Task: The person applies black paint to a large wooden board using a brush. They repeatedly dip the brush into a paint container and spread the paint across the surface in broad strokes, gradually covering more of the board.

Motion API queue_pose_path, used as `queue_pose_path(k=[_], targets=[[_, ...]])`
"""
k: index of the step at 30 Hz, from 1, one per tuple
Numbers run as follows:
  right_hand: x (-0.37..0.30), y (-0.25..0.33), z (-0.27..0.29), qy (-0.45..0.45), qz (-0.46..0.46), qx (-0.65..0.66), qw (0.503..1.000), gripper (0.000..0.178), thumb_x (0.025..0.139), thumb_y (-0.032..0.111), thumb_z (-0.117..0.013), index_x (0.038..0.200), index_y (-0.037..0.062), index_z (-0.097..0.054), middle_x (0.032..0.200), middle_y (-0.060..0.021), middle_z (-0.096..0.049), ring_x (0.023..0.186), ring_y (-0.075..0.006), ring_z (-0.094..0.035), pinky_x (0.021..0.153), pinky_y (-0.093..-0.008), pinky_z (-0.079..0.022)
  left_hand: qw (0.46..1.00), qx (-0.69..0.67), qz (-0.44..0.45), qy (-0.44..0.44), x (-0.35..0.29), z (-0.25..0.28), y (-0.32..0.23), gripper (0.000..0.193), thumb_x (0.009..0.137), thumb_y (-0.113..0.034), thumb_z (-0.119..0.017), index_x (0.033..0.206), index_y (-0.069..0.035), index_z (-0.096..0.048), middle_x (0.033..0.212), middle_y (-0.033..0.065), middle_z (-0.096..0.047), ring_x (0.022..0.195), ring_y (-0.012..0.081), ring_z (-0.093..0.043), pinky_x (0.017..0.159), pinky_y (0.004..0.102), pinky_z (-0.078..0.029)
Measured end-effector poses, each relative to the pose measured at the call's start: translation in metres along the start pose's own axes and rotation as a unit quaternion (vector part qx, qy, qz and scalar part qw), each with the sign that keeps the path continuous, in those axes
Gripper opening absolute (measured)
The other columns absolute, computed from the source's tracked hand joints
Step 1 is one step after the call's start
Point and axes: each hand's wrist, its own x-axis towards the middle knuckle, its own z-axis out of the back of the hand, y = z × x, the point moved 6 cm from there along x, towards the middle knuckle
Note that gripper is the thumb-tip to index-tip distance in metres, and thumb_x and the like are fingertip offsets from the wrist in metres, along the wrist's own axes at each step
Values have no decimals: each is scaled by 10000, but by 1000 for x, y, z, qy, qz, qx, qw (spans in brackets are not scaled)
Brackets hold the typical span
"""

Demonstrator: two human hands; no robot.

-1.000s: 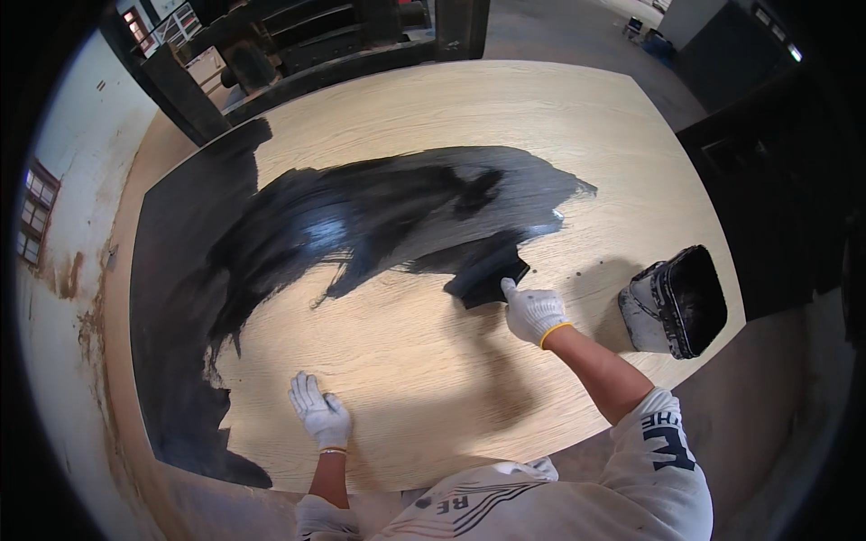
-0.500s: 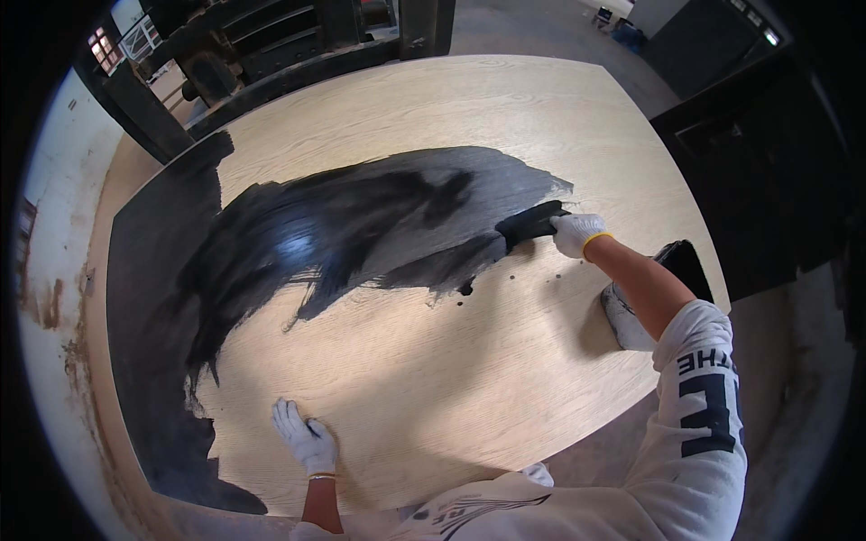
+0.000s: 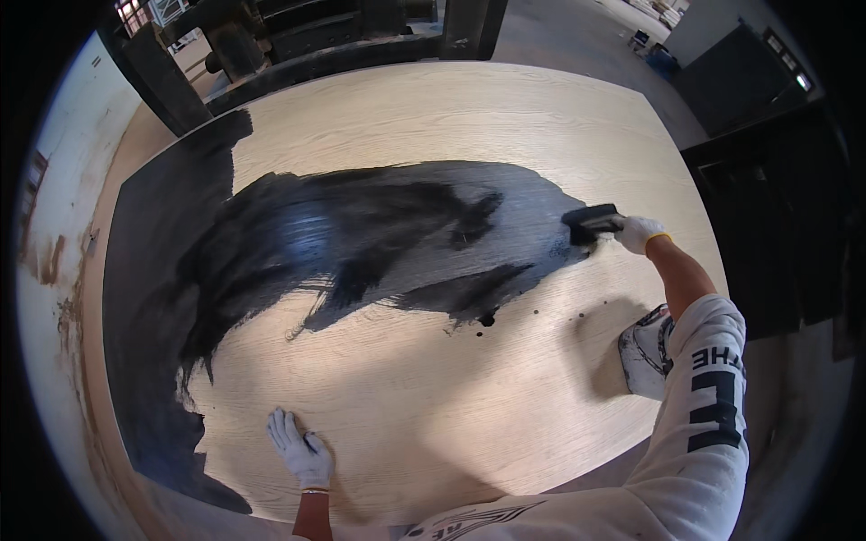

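A wide black paintbrush (image 3: 591,222) is gripped by the handle in my right hand (image 3: 641,233), which wears a white knit glove. Its bristles press on the right end of a black paint patch (image 3: 379,234) spread over a pale wood-grain board (image 3: 379,397). My left hand (image 3: 300,450), gloved too, lies flat on bare wood near the front edge, fingers stretched out and holding nothing. Close to my right forearm stands a white paint bucket (image 3: 642,352) smeared with black, partly hidden by the sleeve. A few black drips dot the wood between bucket and patch.
Black paint covers the board's left end (image 3: 144,361). Beyond the far edge stands a dark machine frame (image 3: 334,54). A stained white wall (image 3: 68,198) runs along the left, and dark panels (image 3: 767,225) stand at the right.
My right hand has swept the brush rightward, and the grey-black paint now reaches farther right. My left hand stays flat on the board. The whole view has shifted slightly.
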Motion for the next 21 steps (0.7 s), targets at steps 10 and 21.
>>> queue_pose_path(k=[10, 21], targets=[[96, 9, 23, -11, -49, 21, 999, 411, 929, 183, -593, 1310, 154, -743, 1255, -194, -760, 1211, -403, -705, 1019, -473, -552, 999, -31, -2, 12, 7, -2, -7, 596, 919, -135, -517, 1475, 76, -480, 1626, 298, -429, 1553, 516, -320, 1298, 646, -186], [133, 34, 27, -56, -18, 49, 997, 402, 955, 286, -592, 1309, 191, -758, 1246, -187, -769, 1187, -396, -718, 1018, -466, -555, 999, 0, 7, 32, 7, 0, -5, 621, 908, -118, -517, 1496, 70, -448, 1630, 303, -416, 1557, 520, -307, 1293, 659, -188]])
